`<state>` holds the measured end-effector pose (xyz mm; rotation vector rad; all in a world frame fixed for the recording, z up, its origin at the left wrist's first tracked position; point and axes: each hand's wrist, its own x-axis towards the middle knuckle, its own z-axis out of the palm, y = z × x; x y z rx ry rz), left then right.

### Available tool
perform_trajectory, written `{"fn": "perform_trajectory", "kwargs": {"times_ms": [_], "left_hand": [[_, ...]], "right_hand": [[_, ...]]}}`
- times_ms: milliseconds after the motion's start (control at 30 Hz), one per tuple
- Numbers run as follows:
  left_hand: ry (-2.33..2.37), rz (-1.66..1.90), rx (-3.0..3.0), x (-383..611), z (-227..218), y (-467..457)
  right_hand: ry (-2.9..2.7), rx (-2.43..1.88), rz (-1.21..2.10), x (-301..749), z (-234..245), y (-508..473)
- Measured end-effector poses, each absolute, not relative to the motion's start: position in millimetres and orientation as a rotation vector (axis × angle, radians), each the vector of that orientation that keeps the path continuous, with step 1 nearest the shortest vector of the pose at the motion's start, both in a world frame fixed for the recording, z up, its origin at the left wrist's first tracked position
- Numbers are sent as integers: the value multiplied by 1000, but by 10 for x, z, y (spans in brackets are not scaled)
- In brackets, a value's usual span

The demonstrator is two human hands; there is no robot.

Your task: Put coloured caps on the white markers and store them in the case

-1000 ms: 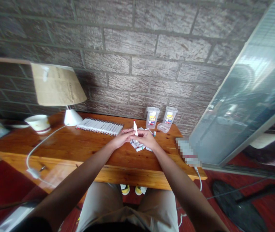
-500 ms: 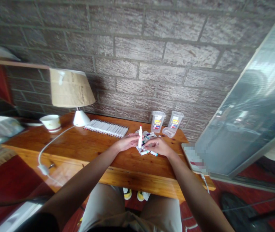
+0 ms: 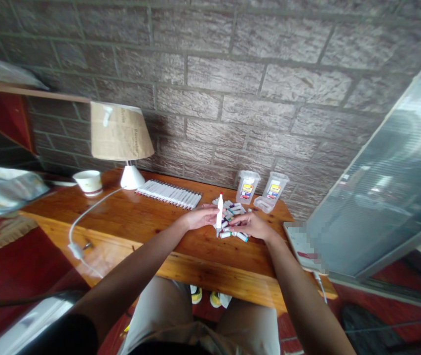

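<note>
While the left hand (image 3: 202,217) is clamped on a white marker (image 3: 219,215), red tip upward, above the wooden desk (image 3: 132,219), the right hand (image 3: 253,226) partly hides short white cylinders (image 3: 235,209); its grip cannot be determined. Beyond stand two labelled clear boxes (image 3: 248,189), contents indistinct.

Slim white markers (image 3: 169,194) left of small white cylindrical caps (image 3: 234,211) on brown wooden table (image 3: 139,222)
Clear boxy plastic containers (image 3: 248,190) behind the caps
</note>
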<state>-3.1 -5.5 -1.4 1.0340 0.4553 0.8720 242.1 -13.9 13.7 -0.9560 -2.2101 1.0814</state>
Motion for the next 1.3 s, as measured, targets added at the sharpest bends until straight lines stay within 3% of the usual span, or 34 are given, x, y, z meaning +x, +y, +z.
{"fn": "perform_trajectory", "kwargs": {"times_ms": [633,1300], "left_hand": [[459,836,1079,-18,-51,-14],[499,944,1197,29,55,-79]], "right_hand": [[-2153,-1010,1316,2363,237,-153],[-1518,-769,1229,2364,294,-207]]}}
